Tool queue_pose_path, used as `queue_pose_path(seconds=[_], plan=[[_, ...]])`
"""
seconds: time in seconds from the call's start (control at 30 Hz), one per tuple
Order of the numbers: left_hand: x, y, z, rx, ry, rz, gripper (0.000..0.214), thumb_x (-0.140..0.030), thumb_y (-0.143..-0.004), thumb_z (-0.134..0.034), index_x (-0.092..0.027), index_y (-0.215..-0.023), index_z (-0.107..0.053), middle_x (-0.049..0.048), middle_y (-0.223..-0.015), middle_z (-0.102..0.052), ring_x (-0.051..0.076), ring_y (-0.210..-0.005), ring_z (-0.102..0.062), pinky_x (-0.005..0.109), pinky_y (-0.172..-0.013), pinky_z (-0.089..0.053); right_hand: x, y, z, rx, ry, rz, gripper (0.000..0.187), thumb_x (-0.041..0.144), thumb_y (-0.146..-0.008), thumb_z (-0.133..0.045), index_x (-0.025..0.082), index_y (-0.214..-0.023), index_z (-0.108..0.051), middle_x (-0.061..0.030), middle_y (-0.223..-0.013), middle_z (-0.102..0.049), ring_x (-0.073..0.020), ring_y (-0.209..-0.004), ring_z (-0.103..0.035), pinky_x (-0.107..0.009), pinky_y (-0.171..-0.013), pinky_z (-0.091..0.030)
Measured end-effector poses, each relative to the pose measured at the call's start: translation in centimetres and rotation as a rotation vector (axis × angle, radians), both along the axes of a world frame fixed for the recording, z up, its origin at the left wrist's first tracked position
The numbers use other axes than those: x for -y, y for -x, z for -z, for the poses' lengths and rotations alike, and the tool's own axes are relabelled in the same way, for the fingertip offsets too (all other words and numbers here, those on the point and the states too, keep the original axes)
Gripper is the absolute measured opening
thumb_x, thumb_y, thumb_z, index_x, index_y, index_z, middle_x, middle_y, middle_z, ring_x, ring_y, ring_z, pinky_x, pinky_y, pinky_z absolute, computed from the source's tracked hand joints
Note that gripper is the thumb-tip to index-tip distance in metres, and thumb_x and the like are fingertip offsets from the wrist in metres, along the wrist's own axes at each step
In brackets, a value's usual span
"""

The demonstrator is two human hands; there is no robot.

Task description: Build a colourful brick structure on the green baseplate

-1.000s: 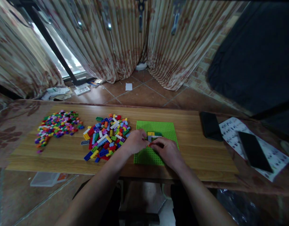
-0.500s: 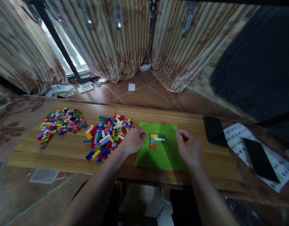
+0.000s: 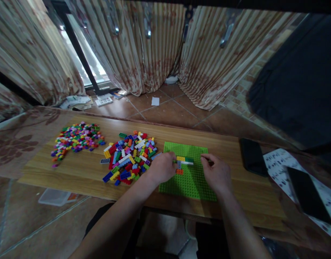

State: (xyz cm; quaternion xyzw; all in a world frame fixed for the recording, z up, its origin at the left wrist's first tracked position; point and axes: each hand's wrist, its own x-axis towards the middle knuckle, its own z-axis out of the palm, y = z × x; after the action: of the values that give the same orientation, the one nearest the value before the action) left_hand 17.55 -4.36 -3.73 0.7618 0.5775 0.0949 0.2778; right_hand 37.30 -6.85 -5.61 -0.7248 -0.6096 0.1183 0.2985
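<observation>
A green studded baseplate (image 3: 194, 185) lies on the wooden board. Yellow (image 3: 180, 158), dark green (image 3: 189, 159), white (image 3: 187, 163), grey-blue (image 3: 178, 164) and orange (image 3: 179, 172) bricks form a small corner shape on it. My left hand (image 3: 163, 167) is closed over the plate's left part, its fingertips right beside these bricks; whatever it pinches is hidden. Over the plate's right edge, my right hand (image 3: 217, 173) has its thumb and fingers curled together, apart from the bricks. I cannot make out anything between them.
Left of the plate spreads a pile of mixed bricks (image 3: 127, 160). Farther left is a heap of smaller pieces (image 3: 76, 138). A black case (image 3: 253, 157), a printed sheet (image 3: 275, 162) and a dark phone (image 3: 309, 194) lie to the right.
My left hand has moved right, from the plate's left edge to beside the joined bricks. My right hand stays near the right edge. The whole view has shifted slightly.
</observation>
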Motion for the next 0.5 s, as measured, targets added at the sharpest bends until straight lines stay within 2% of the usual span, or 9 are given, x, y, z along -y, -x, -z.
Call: queue_pose_path(seconds=[0.13, 0.27, 0.5], plan=[[-0.8, 1.1, -1.1, 0.032, -0.054, -0.084, 0.02, -0.02, -0.085, -0.051, -0.016, -0.095, -0.068, 0.0074, -0.083, -0.071, 0.019, -0.077, -0.066, 0.027, -0.071, -0.048, -0.1, 0.8, -0.7, -0.106, -0.115, 0.02, 0.035, 0.041, -0.085, -0.047, 0.016, -0.09, -0.072, -0.011, -0.086, -0.072, -0.0225, -0.075, -0.064, -0.035, -0.071, -0.048], [-1.5, 2.3, -1.7, 0.133, -0.131, -0.193, 0.017, -0.018, -0.085, -0.052, -0.015, -0.092, -0.068, 0.0059, -0.08, -0.07, 0.016, -0.072, -0.064, 0.025, -0.068, -0.046, -0.4, 1.5, -0.7, -0.179, -0.161, 0.019, 0.034, 0.041, -0.086, -0.049, 0.016, -0.091, -0.072, -0.0106, -0.087, -0.072, -0.0224, -0.076, -0.065, -0.035, -0.072, -0.049], [-2.2, 2.9, -1.7, 0.542, -0.266, -0.315, 0.014, -0.019, -0.085, -0.052, -0.015, -0.082, -0.066, 0.0019, -0.072, -0.065, 0.013, -0.067, -0.059, 0.022, -0.062, -0.044, -0.8, 2.5, -0.1, -0.251, -0.218, -0.027, 0.031, 0.039, -0.087, -0.049, 0.018, -0.093, -0.071, -0.0092, -0.091, -0.072, -0.0213, -0.081, -0.066, -0.036, -0.075, -0.05]])
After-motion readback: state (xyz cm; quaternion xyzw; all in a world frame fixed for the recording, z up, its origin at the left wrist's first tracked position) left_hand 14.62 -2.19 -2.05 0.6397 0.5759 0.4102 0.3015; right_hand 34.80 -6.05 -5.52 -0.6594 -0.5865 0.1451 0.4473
